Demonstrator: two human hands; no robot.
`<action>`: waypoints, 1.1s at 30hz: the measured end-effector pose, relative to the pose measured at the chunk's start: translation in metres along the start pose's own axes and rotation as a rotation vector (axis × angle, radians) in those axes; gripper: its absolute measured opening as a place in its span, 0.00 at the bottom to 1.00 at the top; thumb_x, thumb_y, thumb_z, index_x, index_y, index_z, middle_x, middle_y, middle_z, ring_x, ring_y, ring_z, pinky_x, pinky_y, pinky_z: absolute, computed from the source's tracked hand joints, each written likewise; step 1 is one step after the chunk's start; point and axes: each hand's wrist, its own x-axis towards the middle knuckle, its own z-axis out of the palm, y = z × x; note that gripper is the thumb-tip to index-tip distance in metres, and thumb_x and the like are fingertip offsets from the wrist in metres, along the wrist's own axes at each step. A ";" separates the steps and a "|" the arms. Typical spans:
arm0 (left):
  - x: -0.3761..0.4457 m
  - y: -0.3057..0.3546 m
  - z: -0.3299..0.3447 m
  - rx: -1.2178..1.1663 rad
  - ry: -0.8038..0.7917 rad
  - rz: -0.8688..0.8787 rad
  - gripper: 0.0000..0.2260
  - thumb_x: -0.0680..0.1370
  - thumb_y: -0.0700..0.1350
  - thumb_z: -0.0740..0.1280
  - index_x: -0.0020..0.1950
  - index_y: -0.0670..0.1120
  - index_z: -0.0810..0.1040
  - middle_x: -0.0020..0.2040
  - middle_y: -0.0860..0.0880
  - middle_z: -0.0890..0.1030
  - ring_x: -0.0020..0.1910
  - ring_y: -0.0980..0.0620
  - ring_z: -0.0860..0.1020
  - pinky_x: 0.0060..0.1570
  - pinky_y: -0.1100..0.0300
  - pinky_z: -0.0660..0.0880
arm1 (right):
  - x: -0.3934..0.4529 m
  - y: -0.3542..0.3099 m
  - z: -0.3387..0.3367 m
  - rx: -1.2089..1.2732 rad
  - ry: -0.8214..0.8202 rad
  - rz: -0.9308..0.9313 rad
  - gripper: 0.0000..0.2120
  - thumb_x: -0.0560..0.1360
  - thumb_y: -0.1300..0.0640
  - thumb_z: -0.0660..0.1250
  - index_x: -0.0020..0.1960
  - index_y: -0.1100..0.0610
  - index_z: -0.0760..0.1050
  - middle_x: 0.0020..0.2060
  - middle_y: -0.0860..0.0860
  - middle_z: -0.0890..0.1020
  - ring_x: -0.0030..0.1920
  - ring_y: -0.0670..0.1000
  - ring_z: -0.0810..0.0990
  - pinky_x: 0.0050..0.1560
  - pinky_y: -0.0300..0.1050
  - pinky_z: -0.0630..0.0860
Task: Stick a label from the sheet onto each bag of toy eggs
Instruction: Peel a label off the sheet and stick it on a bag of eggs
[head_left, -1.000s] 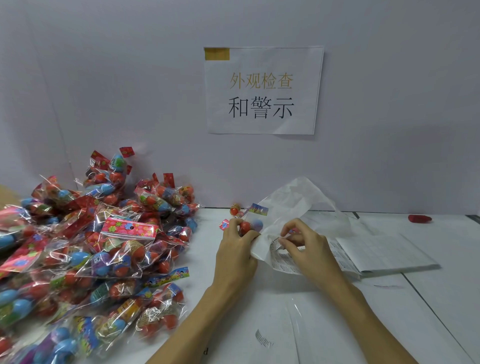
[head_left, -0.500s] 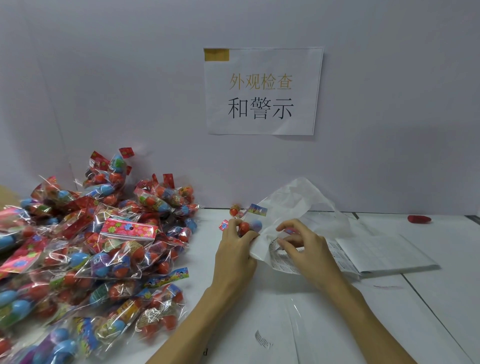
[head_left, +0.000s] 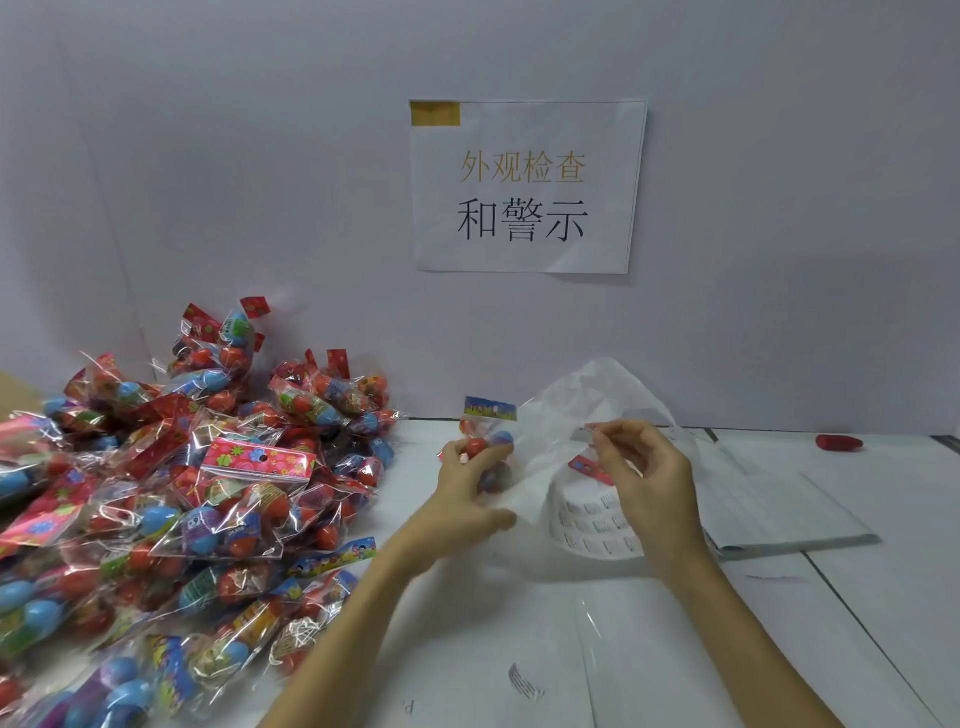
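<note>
Above the label sheet (head_left: 597, 525), right fingers (head_left: 602, 441) pinch a label (head_left: 584, 434); left fingers (head_left: 460, 462) grip a bag (head_left: 488, 447)

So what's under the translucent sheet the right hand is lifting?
Under the raised translucent sheet lies the label sheet, with rows of small printed labels showing. A red strip shows through it too. The right hand covers the rest of that sheet.

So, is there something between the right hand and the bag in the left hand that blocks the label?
Nothing visible blocks it. The right hand pinches something small above the label sheet; the bag in the left hand is beside it, across open space.
</note>
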 end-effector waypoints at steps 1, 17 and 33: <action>0.000 0.004 -0.007 -0.192 -0.097 -0.052 0.30 0.73 0.42 0.75 0.75 0.52 0.73 0.71 0.51 0.65 0.66 0.49 0.73 0.71 0.54 0.73 | 0.001 -0.001 -0.001 0.059 0.020 0.049 0.02 0.79 0.65 0.72 0.51 0.60 0.81 0.46 0.52 0.87 0.46 0.51 0.87 0.47 0.38 0.83; -0.003 0.005 0.010 -0.645 0.382 0.260 0.14 0.79 0.37 0.74 0.59 0.54 0.87 0.59 0.49 0.86 0.51 0.47 0.86 0.44 0.56 0.83 | -0.014 -0.007 0.020 0.374 -0.191 0.214 0.08 0.79 0.67 0.70 0.58 0.65 0.79 0.43 0.59 0.83 0.44 0.58 0.86 0.52 0.52 0.85; -0.008 0.014 0.021 -0.702 0.307 0.328 0.15 0.83 0.36 0.67 0.61 0.53 0.86 0.64 0.48 0.82 0.56 0.45 0.85 0.48 0.55 0.84 | -0.026 -0.005 0.027 -0.131 -0.132 -0.222 0.30 0.78 0.65 0.73 0.72 0.44 0.65 0.41 0.48 0.84 0.46 0.49 0.86 0.52 0.34 0.79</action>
